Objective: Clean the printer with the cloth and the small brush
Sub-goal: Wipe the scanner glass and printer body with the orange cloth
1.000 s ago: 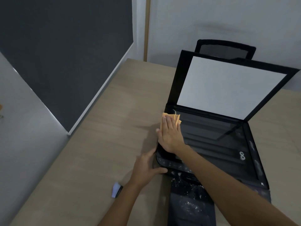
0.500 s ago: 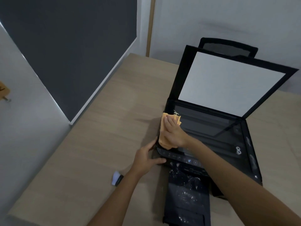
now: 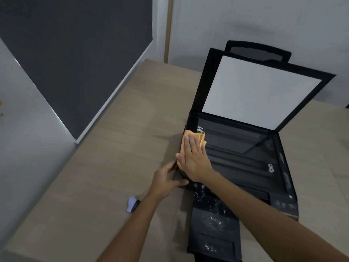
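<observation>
A black printer (image 3: 245, 159) stands on the wooden table (image 3: 117, 152) with its scanner lid (image 3: 258, 91) raised, white underside showing. My right hand (image 3: 194, 157) lies flat on an orange cloth (image 3: 188, 138), pressing it on the left edge of the scanner glass. My left hand (image 3: 166, 180) grips the printer's front left corner. The output tray (image 3: 213, 227) sticks out toward me, speckled with white dust. A small brush (image 3: 133, 204) with a pale head lies on the table beside my left forearm.
A dark board (image 3: 71, 53) leans along the wall at the left of the table. A black chair back (image 3: 258, 50) rises behind the printer lid. The table's near edge runs along the lower left.
My right hand went from curled over the cloth to flat, fingers stretched out toward the lid. The left hand has stayed on the printer's corner. The view shifted slightly.
</observation>
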`<state>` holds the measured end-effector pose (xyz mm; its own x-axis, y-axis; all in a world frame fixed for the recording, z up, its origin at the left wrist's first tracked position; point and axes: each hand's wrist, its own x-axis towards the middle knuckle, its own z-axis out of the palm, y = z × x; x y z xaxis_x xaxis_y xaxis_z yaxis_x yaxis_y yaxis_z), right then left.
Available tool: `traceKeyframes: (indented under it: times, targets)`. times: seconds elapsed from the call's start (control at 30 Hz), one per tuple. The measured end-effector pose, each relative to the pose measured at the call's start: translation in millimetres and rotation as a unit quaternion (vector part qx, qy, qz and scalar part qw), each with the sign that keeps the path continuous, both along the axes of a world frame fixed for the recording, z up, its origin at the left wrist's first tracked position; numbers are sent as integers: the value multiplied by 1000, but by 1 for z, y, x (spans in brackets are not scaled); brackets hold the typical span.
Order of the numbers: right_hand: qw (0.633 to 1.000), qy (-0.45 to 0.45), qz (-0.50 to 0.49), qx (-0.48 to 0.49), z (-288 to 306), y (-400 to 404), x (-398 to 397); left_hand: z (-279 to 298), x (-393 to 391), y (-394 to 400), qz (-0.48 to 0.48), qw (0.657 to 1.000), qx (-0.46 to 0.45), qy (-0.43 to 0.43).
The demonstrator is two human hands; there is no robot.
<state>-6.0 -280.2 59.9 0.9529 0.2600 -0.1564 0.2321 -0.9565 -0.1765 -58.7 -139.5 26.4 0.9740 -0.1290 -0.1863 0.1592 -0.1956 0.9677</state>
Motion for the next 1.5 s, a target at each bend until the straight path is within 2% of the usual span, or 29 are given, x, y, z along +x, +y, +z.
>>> traceKeyframes:
  times: [0.2, 0.4, 0.5, 0.63, 0.73, 1.0, 1.13, 1.33, 1.43, 1.5]
  targets:
    - [999, 20, -36, -2, 20, 3, 50, 2, 3, 2, -11, 1000, -1, -11]
    - [999, -1, 40, 7, 6, -1, 1, 2, 2, 6, -25, 999, 20, -35]
    - [999, 0, 37, -5, 11, -6, 33, 0, 3, 6, -21, 999, 13, -30]
    - [1000, 17, -16, 2, 20, -9, 98, -5, 3, 5, -14, 1000, -6, -15]
    - [999, 26, -42, 19, 21, -3, 109, -6, 5, 6, -13, 1000, -1, -17]
    - [998, 18, 35, 53, 18, 8, -17, -15, 7, 10, -20, 999, 38, -31]
    - [995, -21, 94, 27, 16, -32, -62, -13, 8, 14, -33, 997, 55, -40]
    - [999, -28, -24, -5, 13, -162, -120, -6, 12, 12, -57, 996, 72, -8]
    - [998, -29, -54, -5, 12, -134, -115, -2, 14, 18, -76, 995, 70, 9]
    - [999, -42, -28, 7, 12, -87, -101, 3, 15, 24, -92, 994, 64, 14]
